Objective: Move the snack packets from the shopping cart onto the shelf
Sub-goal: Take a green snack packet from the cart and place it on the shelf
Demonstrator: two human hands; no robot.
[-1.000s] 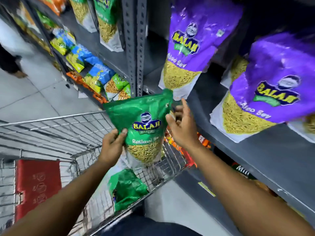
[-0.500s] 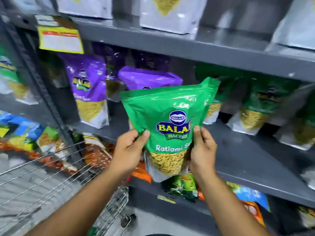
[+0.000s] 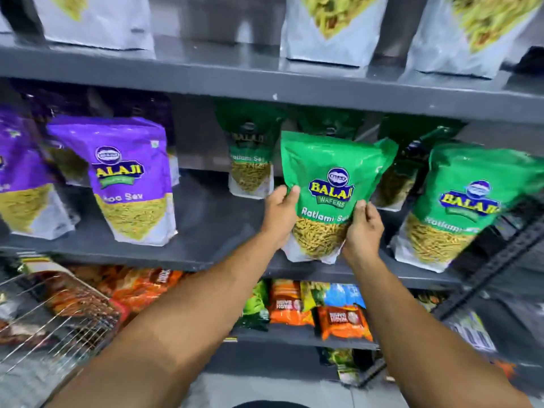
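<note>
A green Balaji Ratlami Sev packet stands upright over the front of the grey middle shelf. My left hand grips its lower left edge and my right hand grips its lower right corner. Other green packets stand behind it and to its right. The wire shopping cart shows only its corner at the lower left; its contents are out of view.
Purple Aloo Sev packets fill the shelf's left part, with a bare gap between them and the green ones. White-bottomed packets stand on the shelf above. Orange and mixed packets lie on the shelf below. A perforated upright runs at the right.
Both hands carried the green packet up from over the cart and rightward to the middle shelf, among the green packets. The view swung from the cart to the shelf.
</note>
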